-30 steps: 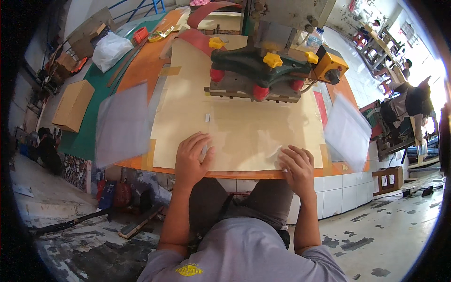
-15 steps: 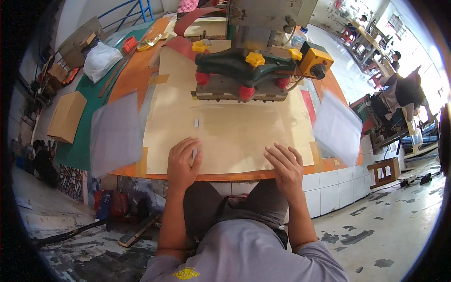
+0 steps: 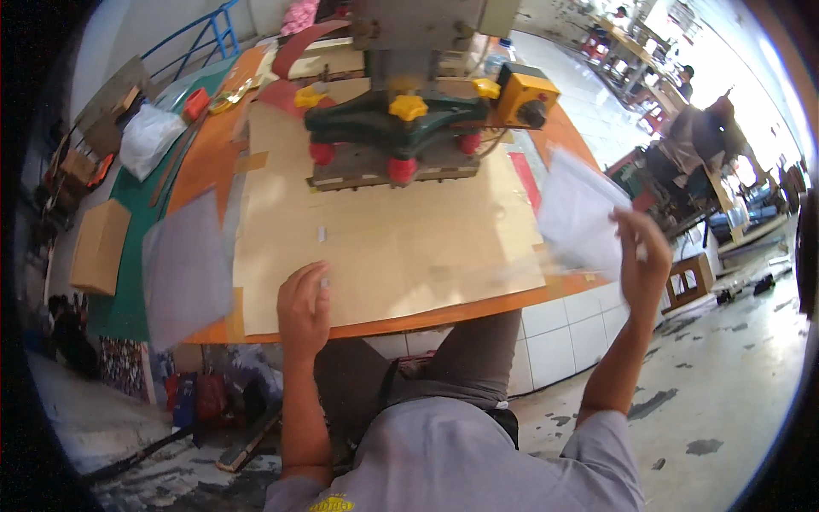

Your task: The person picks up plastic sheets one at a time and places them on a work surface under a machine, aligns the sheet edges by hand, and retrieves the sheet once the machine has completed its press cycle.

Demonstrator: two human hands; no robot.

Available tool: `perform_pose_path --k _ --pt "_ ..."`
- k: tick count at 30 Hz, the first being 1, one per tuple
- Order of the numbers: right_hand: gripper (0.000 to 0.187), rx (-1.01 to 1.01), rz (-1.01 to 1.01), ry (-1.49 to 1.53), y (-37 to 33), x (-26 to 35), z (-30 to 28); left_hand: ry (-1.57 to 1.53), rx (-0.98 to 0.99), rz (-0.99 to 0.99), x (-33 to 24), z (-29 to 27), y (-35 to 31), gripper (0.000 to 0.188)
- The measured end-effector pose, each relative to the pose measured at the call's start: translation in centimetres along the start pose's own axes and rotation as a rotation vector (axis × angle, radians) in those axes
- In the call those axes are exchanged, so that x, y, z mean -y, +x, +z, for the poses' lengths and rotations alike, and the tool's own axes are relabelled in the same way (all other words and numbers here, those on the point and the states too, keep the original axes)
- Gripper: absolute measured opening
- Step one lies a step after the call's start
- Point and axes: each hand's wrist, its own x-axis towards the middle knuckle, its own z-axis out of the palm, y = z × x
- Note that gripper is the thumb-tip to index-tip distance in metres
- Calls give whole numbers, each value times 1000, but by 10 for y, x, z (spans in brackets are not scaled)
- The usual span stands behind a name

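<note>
My left hand (image 3: 302,305) rests at the near edge of the tan board (image 3: 409,230), fingers loosely bent and the thumb apart from them. A small pale patch shows beside its thumb; I cannot make out what it is. Farther in on the board lies a small white strip (image 3: 322,233). My right hand (image 3: 644,247) is raised at the right, beside a pile of clear plastic sheets or bags (image 3: 576,205). It is blurred, but its fingers look stretched out, with the thumb apart. A faint see-through smear crosses the board's right front corner.
Over the board's far part stands a press (image 3: 401,128) with yellow knobs and red feet. A yellow control box (image 3: 525,98) sits at its right. Another pile of clear plastic (image 3: 188,269) lies at the left, near a cardboard box (image 3: 100,247) and a white bag (image 3: 152,139).
My right hand has swung from the board's right front out to the right, up beside the plastic pile. My left hand stays near the front edge, its fingers more bent. The whole view has shifted.
</note>
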Motion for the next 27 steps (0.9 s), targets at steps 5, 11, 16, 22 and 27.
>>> perform_pose_path --k 5,11,16,22,27 --pt "23 16 111 3 82 -111 -36 46 5 -25 3 4 -2 52" --pt "19 -295 -120 -335 89 -131 -67 54 -13 -28 1 5 -2 31" --pt "20 -361 -180 -373 11 -142 -47 41 -22 -14 0 5 -1 30" --pt "30 140 138 -371 -117 -192 8 51 -21 -17 -2 9 3 29" --pt "33 169 219 -415 -128 -166 20 66 -5 -11 -2 5 1 29"
